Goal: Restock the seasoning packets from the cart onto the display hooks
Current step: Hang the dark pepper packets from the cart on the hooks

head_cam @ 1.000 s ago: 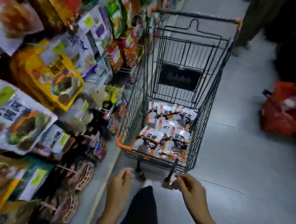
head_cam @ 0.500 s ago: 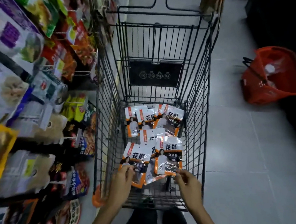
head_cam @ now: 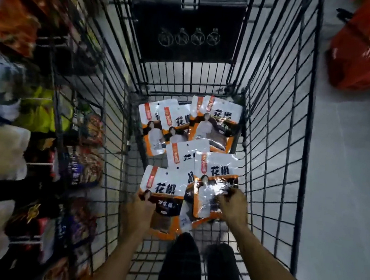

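Note:
Several white-and-orange seasoning packets (head_cam: 190, 145) lie overlapped on the floor of a black wire cart (head_cam: 277, 130). Both my arms reach down into the cart. My left hand (head_cam: 138, 212) grips the left edge of the nearest left packet (head_cam: 163, 187). My right hand (head_cam: 233, 205) has its fingers curled onto the lower part of the nearest right packet (head_cam: 212, 172). Hooks with hanging packets (head_cam: 82, 168) fill the display on the left.
The cart's wire side stands close against the left display of hanging goods (head_cam: 0, 149). A red shopping basket (head_cam: 366, 51) sits on the grey tiled floor (head_cam: 344, 189) at the upper right. My dark trouser legs (head_cam: 181, 266) show below the cart's near end.
The view has closed in over the cart. Both hands went from the cart's near rim down to the nearest packets and now hold them.

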